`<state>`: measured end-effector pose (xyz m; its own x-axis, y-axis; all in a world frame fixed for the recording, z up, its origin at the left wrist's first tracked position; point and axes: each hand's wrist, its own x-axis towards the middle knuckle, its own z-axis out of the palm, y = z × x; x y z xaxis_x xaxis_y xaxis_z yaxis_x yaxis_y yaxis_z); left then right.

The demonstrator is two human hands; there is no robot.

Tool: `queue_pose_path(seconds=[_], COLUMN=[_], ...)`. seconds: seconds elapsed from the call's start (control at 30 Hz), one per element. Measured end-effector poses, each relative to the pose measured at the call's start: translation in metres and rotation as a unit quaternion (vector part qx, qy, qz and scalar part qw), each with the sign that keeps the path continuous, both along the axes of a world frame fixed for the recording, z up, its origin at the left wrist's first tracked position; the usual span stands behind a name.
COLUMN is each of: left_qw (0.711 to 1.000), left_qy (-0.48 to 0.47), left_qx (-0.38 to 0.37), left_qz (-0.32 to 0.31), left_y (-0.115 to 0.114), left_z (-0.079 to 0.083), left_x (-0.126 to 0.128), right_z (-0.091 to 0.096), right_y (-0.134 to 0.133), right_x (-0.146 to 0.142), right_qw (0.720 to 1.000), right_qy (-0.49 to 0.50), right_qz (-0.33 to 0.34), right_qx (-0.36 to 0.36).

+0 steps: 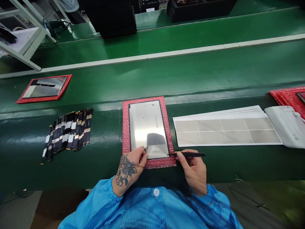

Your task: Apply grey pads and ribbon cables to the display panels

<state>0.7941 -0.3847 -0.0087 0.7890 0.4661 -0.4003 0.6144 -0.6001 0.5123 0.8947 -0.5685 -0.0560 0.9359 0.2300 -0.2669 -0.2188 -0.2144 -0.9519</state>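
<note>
A display panel (143, 127) with a silvery back and a thin dark frame lies on a red bubble-wrap sheet (126, 127) straight before me. Across the panel's near end is a grey rectangular sticker (156, 151). My left hand (133, 165) is closed in a pinch at the sticker's left edge, thumb and forefinger together. From the other side, my right hand (193, 170) grips black tweezers (194, 155), their tips at the sticker's right edge. Whether the sticker lies fully flat I cannot tell.
White sheets of grey stickers (224, 130) lie right, beside a white pouch (283, 127) and red bubble-wrap sheets (286, 95). At left are dark flat strips (69, 132) in a row and another panel (46, 87) on red wrap. Black bins (200, 9) stand across the green bench.
</note>
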Motion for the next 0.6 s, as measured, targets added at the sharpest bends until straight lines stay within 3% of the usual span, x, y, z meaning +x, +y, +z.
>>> queue_pose_path(seconds=[0.4, 0.6], left_qw=[0.997, 0.992], left_qy=[0.051, -0.036], left_qx=[0.061, 0.117], left_qz=[0.002, -0.007], left_y=[0.005, 0.002], left_z=[0.0, -0.014], left_x=[-0.002, -0.011], right_z=[0.001, -0.002], right_y=[0.001, -0.001], right_x=[0.0, 0.0], right_qw=[1.0, 1.0], right_qy=[-0.002, -0.008], right_qz=[-0.002, -0.028], right_qx=[-0.001, -0.01])
